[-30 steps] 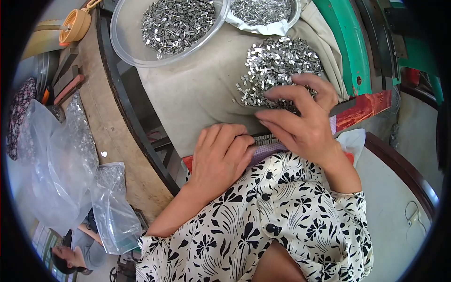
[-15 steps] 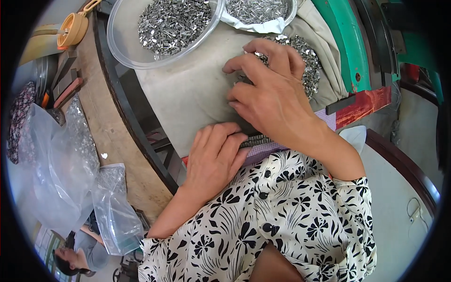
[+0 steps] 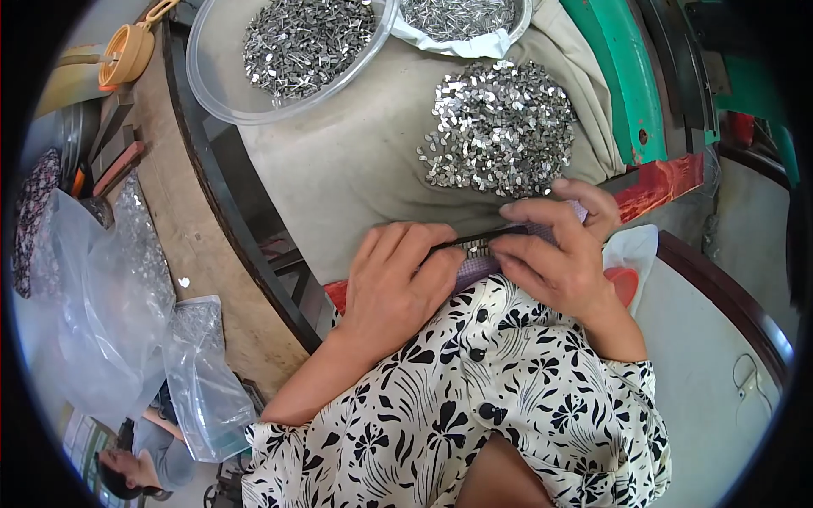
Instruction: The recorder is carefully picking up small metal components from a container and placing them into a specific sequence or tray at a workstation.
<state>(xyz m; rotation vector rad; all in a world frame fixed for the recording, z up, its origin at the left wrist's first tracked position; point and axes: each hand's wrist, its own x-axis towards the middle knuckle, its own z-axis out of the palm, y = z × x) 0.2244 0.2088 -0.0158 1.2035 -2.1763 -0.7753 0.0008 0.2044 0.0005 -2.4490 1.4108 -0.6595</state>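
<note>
My left hand [image 3: 398,275] is closed round the left end of a narrow dark bar [image 3: 500,232] near my shirt. Along the bar a tight row of small metal pieces [image 3: 477,250] shows between my hands. On the bar's right side my right hand [image 3: 563,258] has its fingers bent, the tips close to the row; whatever they pinch is hidden. Purple checked cloth [image 3: 478,269] lies under the bar. Just beyond my hands a loose pile of small shiny flat metal pieces [image 3: 504,127] rests on a beige cloth [image 3: 313,186].
A clear plastic bowl [image 3: 199,63] of dark metal bits stands far left, beside a bowl of thin metal pins [image 3: 461,19]. Green machine frame [image 3: 618,93] borders the right. Plastic bags [image 3: 199,372] lie on the left bench [image 3: 224,229]. Another person [image 3: 140,466] is lower left.
My right hand has come back from the metal pile toward me and down to the bar, uncovering the pile. My left hand stays at the bar, shifted slightly right.
</note>
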